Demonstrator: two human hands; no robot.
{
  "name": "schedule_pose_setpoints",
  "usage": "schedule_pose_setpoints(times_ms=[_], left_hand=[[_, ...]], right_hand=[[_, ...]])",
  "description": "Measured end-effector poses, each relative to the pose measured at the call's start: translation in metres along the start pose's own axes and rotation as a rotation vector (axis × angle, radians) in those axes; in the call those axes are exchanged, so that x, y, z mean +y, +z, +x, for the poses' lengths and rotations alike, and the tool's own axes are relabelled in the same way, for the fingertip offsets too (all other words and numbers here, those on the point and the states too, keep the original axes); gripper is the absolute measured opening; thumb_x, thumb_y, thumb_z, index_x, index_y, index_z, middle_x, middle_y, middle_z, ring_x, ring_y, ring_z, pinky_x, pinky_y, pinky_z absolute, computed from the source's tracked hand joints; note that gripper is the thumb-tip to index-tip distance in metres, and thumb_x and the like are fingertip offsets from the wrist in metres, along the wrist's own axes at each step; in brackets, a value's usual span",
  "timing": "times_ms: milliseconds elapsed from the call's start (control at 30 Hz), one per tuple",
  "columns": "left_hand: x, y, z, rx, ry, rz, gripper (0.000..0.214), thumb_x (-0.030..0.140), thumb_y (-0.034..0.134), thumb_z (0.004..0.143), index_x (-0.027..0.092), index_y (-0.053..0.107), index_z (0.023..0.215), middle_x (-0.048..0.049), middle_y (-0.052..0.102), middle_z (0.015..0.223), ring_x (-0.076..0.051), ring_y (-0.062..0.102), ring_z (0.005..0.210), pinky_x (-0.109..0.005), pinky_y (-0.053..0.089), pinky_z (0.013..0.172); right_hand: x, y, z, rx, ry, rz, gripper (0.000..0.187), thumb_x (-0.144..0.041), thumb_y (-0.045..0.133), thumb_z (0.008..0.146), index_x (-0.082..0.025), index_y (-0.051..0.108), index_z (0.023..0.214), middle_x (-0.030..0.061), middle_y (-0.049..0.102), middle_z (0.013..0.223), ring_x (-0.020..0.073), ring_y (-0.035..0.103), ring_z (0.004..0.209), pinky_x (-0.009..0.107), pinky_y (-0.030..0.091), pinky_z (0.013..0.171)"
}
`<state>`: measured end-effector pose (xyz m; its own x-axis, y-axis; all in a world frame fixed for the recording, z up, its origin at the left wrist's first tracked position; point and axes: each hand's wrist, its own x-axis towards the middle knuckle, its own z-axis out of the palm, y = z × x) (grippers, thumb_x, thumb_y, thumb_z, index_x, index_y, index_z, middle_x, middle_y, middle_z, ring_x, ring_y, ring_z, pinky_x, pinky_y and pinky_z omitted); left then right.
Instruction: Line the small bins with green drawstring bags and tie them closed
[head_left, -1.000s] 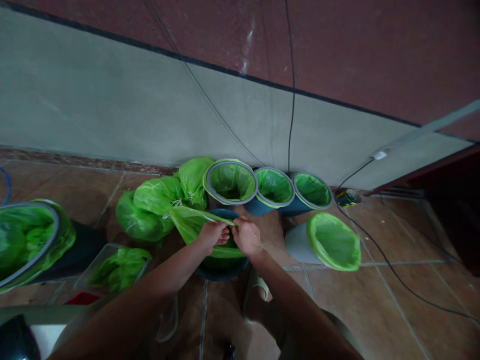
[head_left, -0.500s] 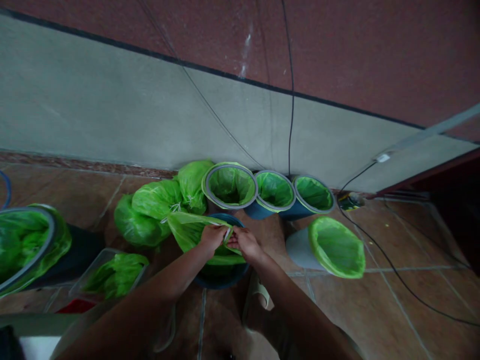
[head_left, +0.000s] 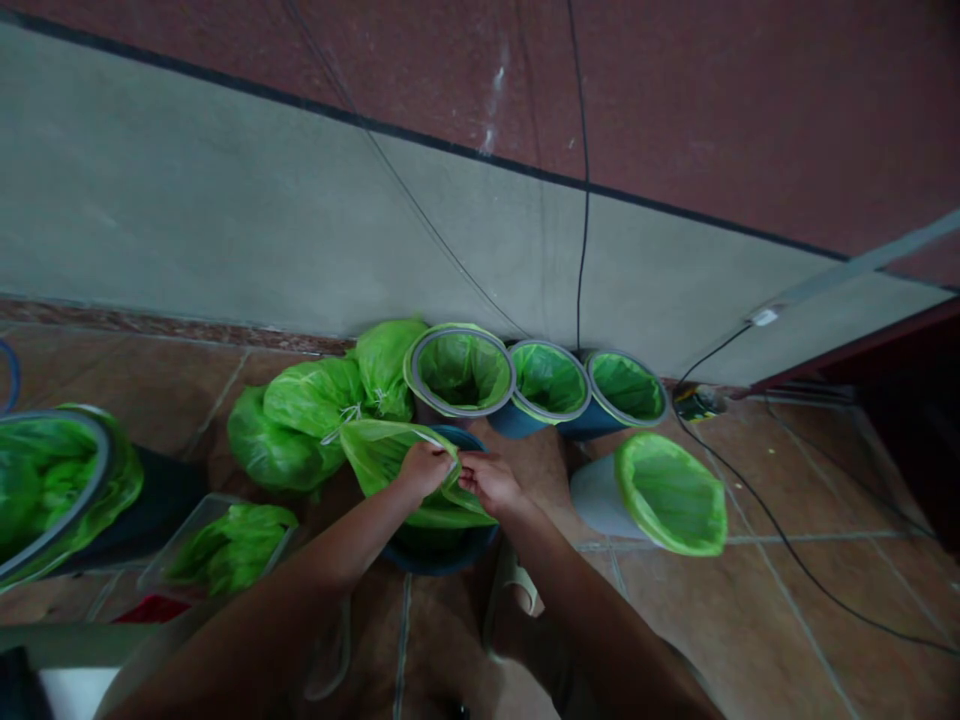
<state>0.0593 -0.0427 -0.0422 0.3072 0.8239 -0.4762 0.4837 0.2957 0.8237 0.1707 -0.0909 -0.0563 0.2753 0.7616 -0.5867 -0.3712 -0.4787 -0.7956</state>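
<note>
A green plastic bag (head_left: 375, 455) spreads over a dark blue bin (head_left: 442, 558), its lower part hanging inside. My left hand (head_left: 426, 470) is closed on the bag's upper edge. Close beside it, my right hand (head_left: 487, 480) pinches the same edge with bent fingers. The two hands nearly touch above the middle of the bin. Part of the bin's rim is hidden by the bag and my forearms.
Several lined bins, one a grey-rimmed bin (head_left: 463, 370), stand along the wall. A pale bin (head_left: 600, 495) leans at right. Tied green bags (head_left: 315, 395) lie left, near a clear tub (head_left: 169, 540) and a large bin (head_left: 105, 450). A black cable (head_left: 787, 565) crosses the floor.
The bag's edge between my hands has shifted slightly, and the white strip at my fingers shows less. Both hands stay at nearly the same spot over the bin.
</note>
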Motion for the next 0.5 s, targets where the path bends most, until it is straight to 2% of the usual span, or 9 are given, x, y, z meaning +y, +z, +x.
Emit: schedule_pose_setpoints(times_ms=[100, 200, 267, 367, 433, 500], left_hand=[[0.005, -0.005, 0.002, -0.059, 0.05, 0.181, 0.024, 0.022, 0.047, 0.081, 0.017, 0.07, 0.072, -0.0033, 0.068, 0.067, -0.017, 0.063, 0.064, -0.026, 0.048, 0.062], [0.007, -0.013, -0.001, -0.085, 0.138, 0.52, 0.029, 0.016, 0.045, 0.083, 0.017, 0.072, 0.091, -0.0096, 0.073, 0.089, -0.023, 0.068, 0.089, -0.031, 0.05, 0.081], [0.005, -0.017, -0.007, -0.126, 0.198, 0.762, 0.03, 0.015, 0.049, 0.08, 0.015, 0.071, 0.101, -0.0153, 0.072, 0.103, -0.029, 0.065, 0.104, -0.037, 0.048, 0.09], [-0.005, -0.019, -0.017, -0.246, 0.247, 1.015, 0.034, 0.011, 0.06, 0.072, 0.014, 0.07, 0.104, -0.0204, 0.069, 0.111, -0.036, 0.061, 0.11, -0.047, 0.045, 0.095], [-0.015, -0.019, -0.021, -0.28, 0.236, 1.048, 0.034, 0.005, 0.064, 0.065, 0.013, 0.071, 0.098, -0.021, 0.069, 0.109, -0.04, 0.06, 0.111, -0.056, 0.038, 0.1], [-0.026, -0.018, -0.022, -0.259, 0.216, 0.94, 0.025, 0.002, 0.067, 0.061, 0.012, 0.072, 0.084, -0.0209, 0.071, 0.102, -0.042, 0.059, 0.11, -0.063, 0.026, 0.106]], right_hand=[[-0.003, -0.002, 0.004, 0.128, -0.101, -0.16, 0.014, -0.03, 0.063, 0.066, -0.017, 0.064, 0.063, -0.0036, 0.057, 0.051, 0.0091, 0.05, 0.047, 0.02, 0.043, 0.049], [-0.011, -0.006, 0.007, 0.225, -0.328, -0.37, 0.018, -0.032, 0.057, 0.069, -0.018, 0.067, 0.066, -0.0017, 0.062, 0.058, 0.0123, 0.056, 0.056, 0.023, 0.045, 0.057], [-0.018, -0.01, 0.008, 0.262, -0.414, -0.457, 0.02, -0.033, 0.055, 0.071, -0.018, 0.069, 0.07, 0.0001, 0.066, 0.065, 0.0141, 0.059, 0.062, 0.024, 0.046, 0.062], [-0.027, -0.013, 0.006, 0.274, -0.451, -0.468, 0.022, -0.034, 0.056, 0.072, -0.018, 0.07, 0.077, 0.0023, 0.07, 0.072, 0.0162, 0.062, 0.066, 0.026, 0.048, 0.066], [-0.033, -0.014, 0.003, 0.279, -0.504, -0.445, 0.023, -0.035, 0.056, 0.073, -0.017, 0.07, 0.078, 0.0033, 0.071, 0.075, 0.0169, 0.062, 0.069, 0.027, 0.048, 0.069], [-0.039, -0.015, 0.0, 0.288, -0.557, -0.429, 0.024, -0.037, 0.056, 0.075, -0.017, 0.069, 0.077, 0.0038, 0.07, 0.076, 0.0172, 0.062, 0.07, 0.028, 0.048, 0.069]])
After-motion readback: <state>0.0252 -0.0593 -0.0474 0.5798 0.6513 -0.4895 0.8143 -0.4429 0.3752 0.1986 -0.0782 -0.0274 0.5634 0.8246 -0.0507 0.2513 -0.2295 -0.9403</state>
